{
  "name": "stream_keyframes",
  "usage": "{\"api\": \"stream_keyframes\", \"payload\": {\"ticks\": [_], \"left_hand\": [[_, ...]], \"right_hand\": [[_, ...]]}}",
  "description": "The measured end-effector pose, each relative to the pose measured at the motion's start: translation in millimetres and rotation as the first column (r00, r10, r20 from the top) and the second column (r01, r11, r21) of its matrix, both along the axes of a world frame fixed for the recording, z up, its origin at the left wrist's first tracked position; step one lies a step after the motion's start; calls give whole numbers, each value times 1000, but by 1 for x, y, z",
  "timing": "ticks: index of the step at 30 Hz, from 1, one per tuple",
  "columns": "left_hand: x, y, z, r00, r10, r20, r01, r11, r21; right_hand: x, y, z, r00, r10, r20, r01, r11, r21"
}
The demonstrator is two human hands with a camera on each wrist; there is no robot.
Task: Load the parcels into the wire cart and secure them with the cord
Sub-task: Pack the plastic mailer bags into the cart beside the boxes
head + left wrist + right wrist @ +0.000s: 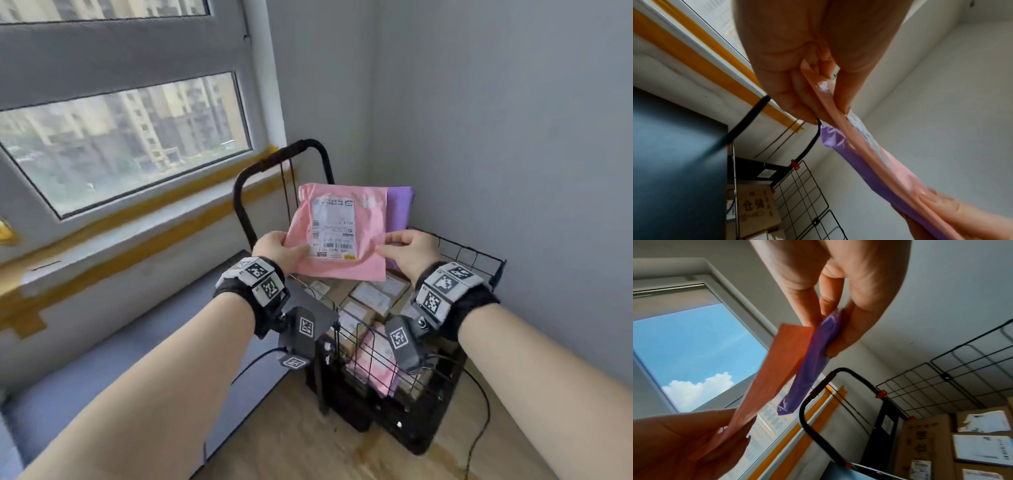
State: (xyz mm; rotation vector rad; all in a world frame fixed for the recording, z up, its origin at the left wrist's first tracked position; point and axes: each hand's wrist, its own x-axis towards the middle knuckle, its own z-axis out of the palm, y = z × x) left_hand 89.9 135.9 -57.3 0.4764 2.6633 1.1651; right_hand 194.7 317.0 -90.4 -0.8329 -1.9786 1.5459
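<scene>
Both hands (274,248) pinching pink parcel (337,233), label upright, above wire cart (472,260)

The wire cart (445,394) is stood on the wooden floor (308,445). A black cable (479,428) is trailed across the floor just beside the cart.

R hand (838,288) fingers (846,331) on purple parcel (813,363), pink parcel (774,369) alongside

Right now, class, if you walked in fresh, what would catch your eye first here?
The pink mailer with its white shipping label, held up over the wire cart by the left hand and right hand, with a purple mailer behind it. Below, cardboard boxes already fill the cart, which stands in the corner by the window.
</scene>
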Motion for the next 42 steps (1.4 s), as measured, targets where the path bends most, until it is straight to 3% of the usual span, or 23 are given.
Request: {"api": "stream_keyframes", "payload": {"ticks": [7, 14, 20, 27, 29, 31, 34, 38, 42], "left_hand": [[-46, 75, -36, 988, -153, 35, 156, 982, -102], [-119, 149, -86, 940, -298, 164, 325, 930, -171], [-166, 202, -136, 881, -403, 246, 467, 821, -328], [-196, 256, -198, 841, -428, 330, 536, 736, -413], [-206, 272, -217, 841, -431, 327, 540, 717, -441], [-214, 283, -237, 840, -430, 330, 542, 687, -484], [-221, 291, -268, 837, -430, 339, 548, 642, -537], [-224, 295, -300, 831, -397, 389, 556, 601, -574], [-220, 299, -320, 819, -364, 444, 574, 546, -610]], "right_hand": [[1, 74, -57, 936, -147, 319, 139, 989, 48], [-24, 127, -108, 785, -173, 595, 285, 953, -99], [-45, 138, -160, 601, -132, 789, 338, 936, -101], [-65, 152, -220, 472, 2, 881, 286, 946, -156], [-75, 156, -242, 421, 102, 901, 175, 966, -191], [-81, 162, -268, 427, 117, 897, 306, 915, -264], [-87, 171, -312, 392, 125, 911, 236, 944, -231], [-97, 167, -344, 227, 277, 934, 102, 947, -306], [-92, 158, -365, 150, 436, 888, 42, 894, -446]]}}
